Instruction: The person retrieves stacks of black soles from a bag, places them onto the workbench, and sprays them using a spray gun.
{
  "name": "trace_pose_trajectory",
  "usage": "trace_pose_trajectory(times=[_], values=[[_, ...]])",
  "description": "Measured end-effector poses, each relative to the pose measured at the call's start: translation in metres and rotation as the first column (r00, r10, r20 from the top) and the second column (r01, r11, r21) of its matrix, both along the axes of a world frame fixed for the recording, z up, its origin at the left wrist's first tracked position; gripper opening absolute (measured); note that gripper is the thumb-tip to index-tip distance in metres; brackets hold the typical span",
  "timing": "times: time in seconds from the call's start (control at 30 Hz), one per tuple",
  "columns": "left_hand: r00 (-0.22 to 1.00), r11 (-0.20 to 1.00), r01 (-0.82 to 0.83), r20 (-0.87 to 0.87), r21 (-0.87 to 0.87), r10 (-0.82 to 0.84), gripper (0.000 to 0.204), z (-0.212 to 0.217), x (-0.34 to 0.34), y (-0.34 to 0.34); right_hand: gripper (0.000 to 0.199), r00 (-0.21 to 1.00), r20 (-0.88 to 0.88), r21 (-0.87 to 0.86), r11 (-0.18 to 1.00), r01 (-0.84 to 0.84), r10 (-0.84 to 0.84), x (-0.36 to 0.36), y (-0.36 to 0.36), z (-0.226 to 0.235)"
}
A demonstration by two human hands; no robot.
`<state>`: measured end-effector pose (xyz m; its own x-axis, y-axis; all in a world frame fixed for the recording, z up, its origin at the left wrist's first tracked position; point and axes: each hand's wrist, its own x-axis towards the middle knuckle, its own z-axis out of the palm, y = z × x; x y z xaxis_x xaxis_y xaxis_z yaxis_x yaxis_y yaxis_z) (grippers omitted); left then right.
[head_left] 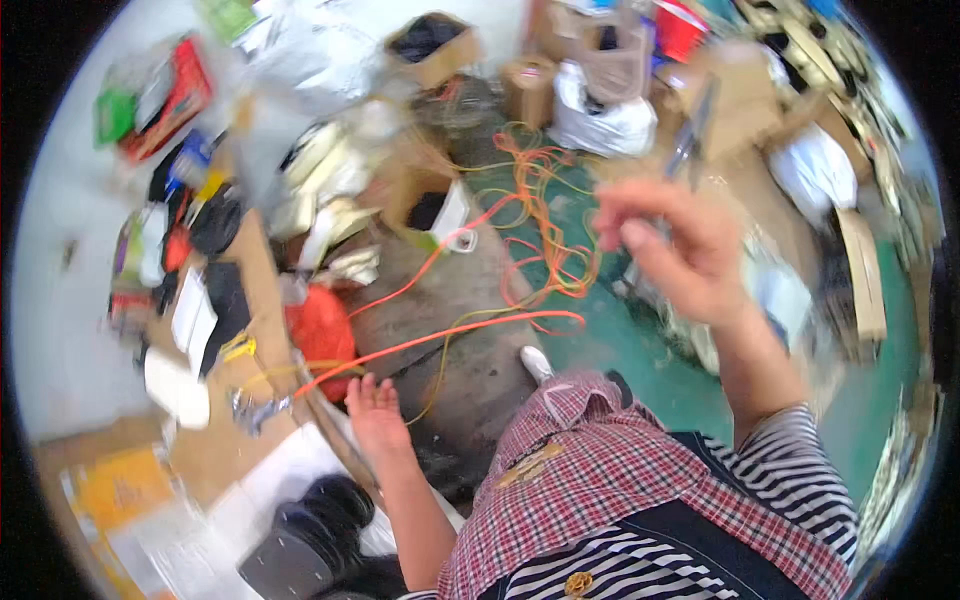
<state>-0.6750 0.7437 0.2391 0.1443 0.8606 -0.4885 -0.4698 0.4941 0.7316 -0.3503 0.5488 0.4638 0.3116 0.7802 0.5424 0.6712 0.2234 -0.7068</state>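
Observation:
My left hand (376, 416) is spread at the bench's edge, beside an orange hose (440, 345), holding nothing that I can see. A silver metal fitting (262, 408) lies on the bench at the hose's end. Next to my left fingers sits a red bag-like item (322, 328). My right hand (685, 245) is raised over the floor at the right, smeared by motion. Its fingers are bent, with the thumb near the index finger. A blurred dark, slim object (690, 135) appears just beyond it; whether the hand touches it cannot be told.
Tangled orange and yellow hose (545, 235) lies on the green floor ahead. Cardboard boxes (437, 50), a white plastic bag (602, 115) and piles of pale pieces (340, 190) stand around. On the left bench are a yellow tool (238, 347) and black stacked pieces (310, 530).

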Motion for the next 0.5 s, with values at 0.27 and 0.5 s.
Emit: trace_pose_trajectory(times=[0.27, 0.5], values=[[0.929, 0.943, -0.327, -0.161, 0.066, 0.334, 0.028, 0.020, -0.067, -0.039, 0.022, 0.728, -0.631, -0.361, 0.730, -0.580, 0.266, -0.065, 0.117, -0.152], [0.590, 0.633, -0.770, -0.289, 0.077, 0.753, 0.035, 0.026, -0.185, -0.143, 0.023, 0.498, -0.447, -0.374, 0.351, -0.858, 0.743, -0.244, 0.239, -0.153]])
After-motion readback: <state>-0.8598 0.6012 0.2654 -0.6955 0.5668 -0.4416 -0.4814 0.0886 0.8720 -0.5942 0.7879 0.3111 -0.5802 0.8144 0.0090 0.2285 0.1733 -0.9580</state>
